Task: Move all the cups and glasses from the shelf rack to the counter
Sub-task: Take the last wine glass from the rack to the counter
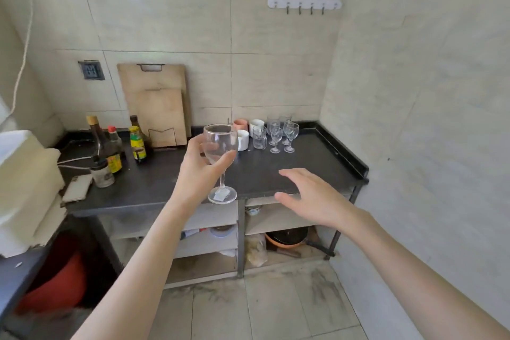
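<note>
My left hand (200, 167) grips a clear wine glass (220, 146) by its bowl, upright, above the front edge of the black counter (311, 165). My right hand (311, 196) hovers open and empty over the counter's front right edge. At the back of the counter stand a pink cup (239, 124), two white cups (256, 125) (242, 139), a small glass mug (259, 137) and several stemmed glasses (289, 136). Below the counter, the shelf rack (241, 229) holds a bowl (252, 210) on its upper right shelf.
Sauce bottles (110, 146) and a jar (102, 172) stand at the counter's left, with a phone (77, 188) near the front edge. Cutting boards (157, 107) lean on the wall. A white box (24, 188) sits far left. A pan (287, 239) lies on a lower shelf.
</note>
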A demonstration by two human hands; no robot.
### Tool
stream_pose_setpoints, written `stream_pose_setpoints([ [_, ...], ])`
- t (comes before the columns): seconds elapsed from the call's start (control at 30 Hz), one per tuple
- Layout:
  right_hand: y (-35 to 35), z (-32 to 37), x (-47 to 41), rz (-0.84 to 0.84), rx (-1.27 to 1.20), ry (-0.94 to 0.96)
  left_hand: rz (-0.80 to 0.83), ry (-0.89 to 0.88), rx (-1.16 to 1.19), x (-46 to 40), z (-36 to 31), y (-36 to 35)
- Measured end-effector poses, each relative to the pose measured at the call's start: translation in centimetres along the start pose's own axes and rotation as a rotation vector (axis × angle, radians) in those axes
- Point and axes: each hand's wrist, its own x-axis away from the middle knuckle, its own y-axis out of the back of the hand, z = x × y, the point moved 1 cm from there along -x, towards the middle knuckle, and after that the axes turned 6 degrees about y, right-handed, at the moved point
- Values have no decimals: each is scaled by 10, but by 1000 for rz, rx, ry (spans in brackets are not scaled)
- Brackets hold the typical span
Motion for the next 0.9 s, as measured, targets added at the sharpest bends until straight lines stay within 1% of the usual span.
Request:
stream_pose_setpoints([
  [0.17,-3,-87,-59,41,-23,-56,62,72,-36,-72,31,-73],
  [0.33,-7,-174,-128,89,3,-35,5,125,-27,-146,57,-144],
  [0.47,-13,-231,-176,130,116,-8,-22,192,-31,-190,75,-189],
  [0.7,-45,-292,-263,194,164,32,-52,288,-74,-260,119,-221],
  [0.9,-99,-326,-343,264,145,29,-47,381,-146,-333,182,-232],
])
